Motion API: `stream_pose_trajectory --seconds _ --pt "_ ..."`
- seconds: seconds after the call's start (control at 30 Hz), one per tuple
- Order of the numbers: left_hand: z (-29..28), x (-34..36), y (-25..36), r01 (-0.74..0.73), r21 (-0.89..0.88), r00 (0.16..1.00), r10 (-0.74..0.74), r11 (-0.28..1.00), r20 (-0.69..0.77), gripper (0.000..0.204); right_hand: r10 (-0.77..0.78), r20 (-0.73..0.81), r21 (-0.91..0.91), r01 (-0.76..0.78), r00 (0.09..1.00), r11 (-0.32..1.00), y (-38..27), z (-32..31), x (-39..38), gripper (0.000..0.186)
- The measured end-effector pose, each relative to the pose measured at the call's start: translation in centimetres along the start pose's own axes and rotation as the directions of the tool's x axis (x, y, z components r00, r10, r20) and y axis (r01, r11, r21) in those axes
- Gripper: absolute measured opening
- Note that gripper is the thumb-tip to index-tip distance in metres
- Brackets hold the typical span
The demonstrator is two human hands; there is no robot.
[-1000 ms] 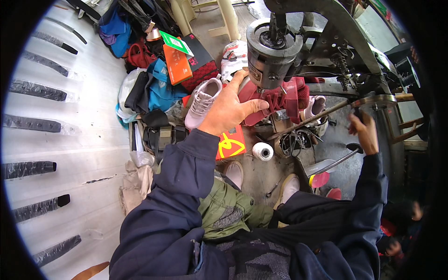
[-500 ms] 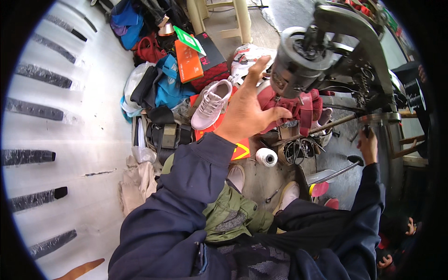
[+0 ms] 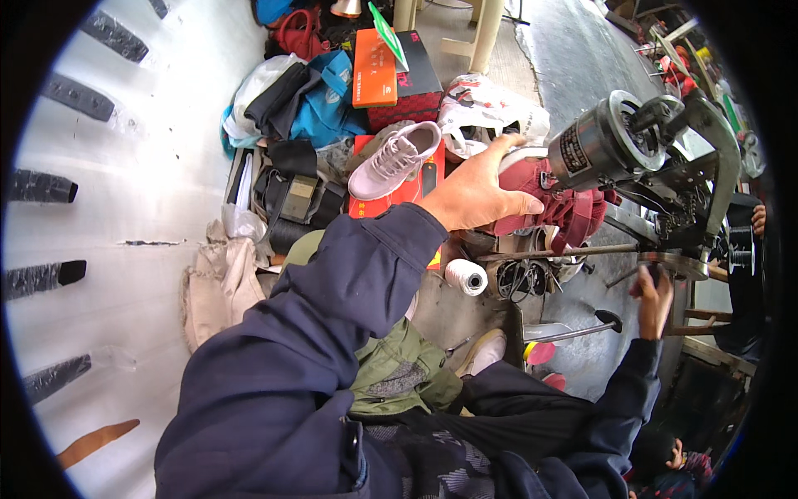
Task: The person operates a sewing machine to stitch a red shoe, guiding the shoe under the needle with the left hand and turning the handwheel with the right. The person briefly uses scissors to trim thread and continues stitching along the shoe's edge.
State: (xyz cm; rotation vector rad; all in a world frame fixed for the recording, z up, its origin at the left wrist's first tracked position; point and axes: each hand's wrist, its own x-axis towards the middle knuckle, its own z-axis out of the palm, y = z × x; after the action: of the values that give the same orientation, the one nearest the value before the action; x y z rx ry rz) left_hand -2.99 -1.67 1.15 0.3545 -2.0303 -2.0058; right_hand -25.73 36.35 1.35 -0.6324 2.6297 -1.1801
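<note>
The red shoe [image 3: 522,177] lies at three o'clock from the wide, nearer left grip [image 3: 472,193], and I can't tell what the right grip [image 3: 655,304] holds.

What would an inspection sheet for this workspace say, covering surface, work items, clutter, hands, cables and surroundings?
Surface: grey floor, strewn with goods.
Work items: red item, apparently a shoe, at the cylindrical head of a metal machine; white thread spool nearby.
Clutter: lilac sneaker, red box, orange box and blue bag, crowded together.
Hands: left hand spread at the red item; right hand by the machine's wheel, grip unclear.
Cables: dark looped cord right of the spool, type unclear.
Surroundings: white panel with dark strips at left; another person's hand lower right.
</note>
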Motion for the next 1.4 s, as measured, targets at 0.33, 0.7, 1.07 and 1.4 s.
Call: stream_pose_trajectory --seconds 0.33,0.7,1.07,1.4 --pt "1.3 -1.4 -0.5 -0.037 -0.033 0.997 0.034 0.999 -0.072 0.085 -0.007 -0.428 0.013 0.014 0.904 1.000 12.4 -9.8 5.6 0.014" --pt "1.9 -2.2 -0.5 -0.064 0.009 0.990 0.065 0.998 -0.122 0.081 0.021 -0.116 0.021 -0.019 0.993 1.000 1.5 -4.4 1.2 0.019" --pt "2.5 -2.5 -0.9 -0.097 0.068 0.978 0.107 0.993 -0.178 0.080 0.302 0.096 -0.084 -0.295 0.948 0.952 11.0 -3.0 2.7 0.024" --pt "2.6 -2.8 -0.8 -0.051 0.020 0.986 0.054 0.998 -0.159 0.084 0.025 -0.433 0.053 -0.002 0.901 0.999 4.2 -9.3 3.7 0.017"
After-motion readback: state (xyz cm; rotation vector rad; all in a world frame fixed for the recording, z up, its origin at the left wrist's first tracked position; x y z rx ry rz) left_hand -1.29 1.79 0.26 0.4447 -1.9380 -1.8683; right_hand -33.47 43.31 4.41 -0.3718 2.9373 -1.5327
